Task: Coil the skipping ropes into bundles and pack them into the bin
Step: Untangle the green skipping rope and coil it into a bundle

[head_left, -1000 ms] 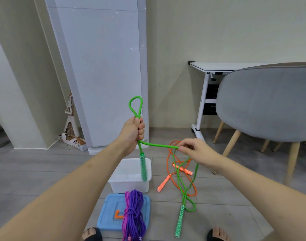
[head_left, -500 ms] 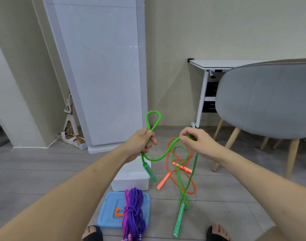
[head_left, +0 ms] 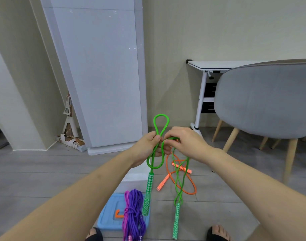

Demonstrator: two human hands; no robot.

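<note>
Green rope (head_left: 156, 153): being coiled. Left hand (head_left: 147, 147) grips the gathered strands in a fist, one loop standing above it, one handle hanging below, so finished turns stay put. Right hand (head_left: 185, 142), just beside the left, pinches the next length to feed it across; the rest trails down to the floor.
Orange rope (head_left: 181, 178): loose on the floor under the right hand, uncoiled.
Purple bundle (head_left: 134, 214): coiled, lying on the blue lid (head_left: 108, 214).
Bin (head_left: 135, 180): below the left hand, mostly hidden.

White bin (head_left: 131, 178) mostly hidden behind left forearm (head_left: 89, 188).
</note>
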